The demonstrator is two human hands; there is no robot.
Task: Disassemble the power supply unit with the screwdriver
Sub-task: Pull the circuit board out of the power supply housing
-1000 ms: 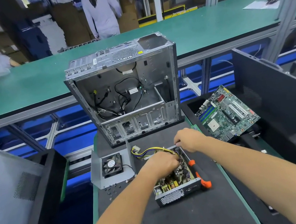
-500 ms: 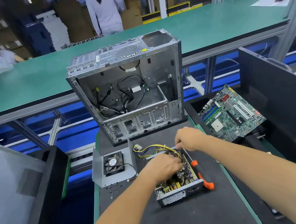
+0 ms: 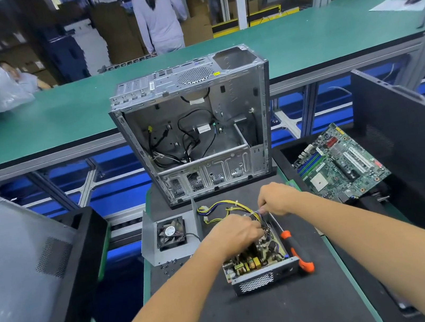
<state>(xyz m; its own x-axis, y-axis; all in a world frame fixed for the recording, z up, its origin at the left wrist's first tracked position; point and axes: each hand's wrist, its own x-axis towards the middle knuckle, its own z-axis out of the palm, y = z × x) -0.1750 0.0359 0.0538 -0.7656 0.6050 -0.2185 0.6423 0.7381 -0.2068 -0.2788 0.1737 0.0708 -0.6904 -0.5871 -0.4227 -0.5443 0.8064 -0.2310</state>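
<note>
The opened power supply unit [image 3: 261, 267] lies on the black mat, its circuit board bare and its grille end toward me. My left hand [image 3: 235, 233] reaches into the far part of the unit with curled fingers, gripping the wire bundle where it meets the board. My right hand [image 3: 275, 198] pinches the yellow and black cable bundle [image 3: 229, 206] at the unit's far end. The screwdriver [image 3: 296, 252], with an orange and black handle, lies on the mat against the unit's right side, held by neither hand.
An empty computer case [image 3: 195, 130] stands open behind the unit. The removed cover with its fan [image 3: 170, 233] lies at left, with several loose screws [image 3: 170, 267] nearby. A motherboard [image 3: 343, 165] rests in the right bin. Black bins flank the mat.
Both hands have stayed on the wires at the unit's far end. My right hand has shifted slightly along the cables. The screwdriver has not moved.
</note>
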